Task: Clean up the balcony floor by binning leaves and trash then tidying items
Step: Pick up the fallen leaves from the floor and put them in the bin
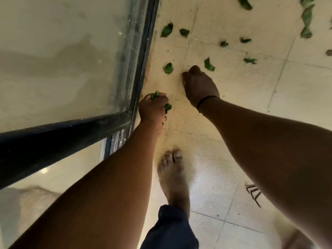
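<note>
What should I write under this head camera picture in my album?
Left hand holds picked-up leaves; right hand reaches to the leaf-strewn floor.

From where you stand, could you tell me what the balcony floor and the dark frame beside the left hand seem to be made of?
The floor looks like cream ceramic or stone tile: straight grout lines cross it, and it shines glossily near the bare foot. The frame seems to be black-painted metal, though coated plastic is possible; it is smooth, straight-edged and grimy, and it borders a dusty glass pane.
</note>
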